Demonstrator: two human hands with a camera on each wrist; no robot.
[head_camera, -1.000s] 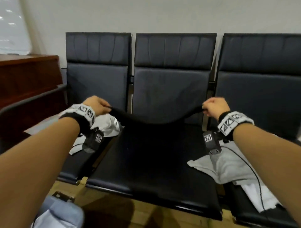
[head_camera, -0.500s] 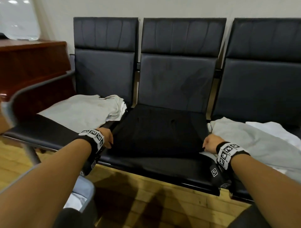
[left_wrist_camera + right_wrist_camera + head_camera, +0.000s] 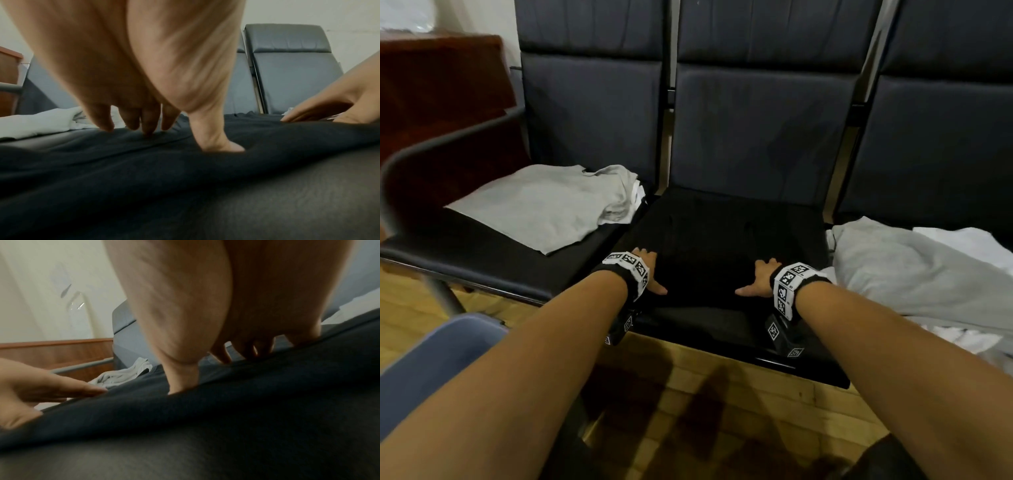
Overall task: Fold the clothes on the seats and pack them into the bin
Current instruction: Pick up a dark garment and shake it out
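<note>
I can read no brand or wording anywhere; the only markings are the black-and-white square code tags on my two wristbands [image 3: 631, 265], and they carry patterns, not letters.

The black garment [image 3: 722, 240] lies spread flat across the middle seat [image 3: 726, 329], covering most of the cushion and stopping short of its front edge. My left hand [image 3: 649, 270] rests on the garment's near left part, fingers straight and spread, tips pressing the cloth, thumb pointing inward. From the left wrist view the fingertips [image 3: 107, 126] and thumb touch the dark fabric with nothing pinched. My right hand [image 3: 760, 277] mirrors it on the near right part, fingers splayed and flat on the cloth, thumb aimed toward the other hand. Both hands sit directly on the garment, apart from each other, with bare black cloth between them.

On the left seat [image 3: 482, 253] lies a folded grey shirt [image 3: 544, 209], with a rumpled edge of white cloth just beside the black garment. On the right seat a loose grey garment [image 3: 900, 274] lies heaped, with white cloth [image 3: 962, 240] behind it and more white cloth below it.

A blue-grey bin [image 3: 438, 363] shows at the lower left, on the wooden floor [image 3: 722, 428] beside my left forearm; I cannot tell what it holds.
</note>
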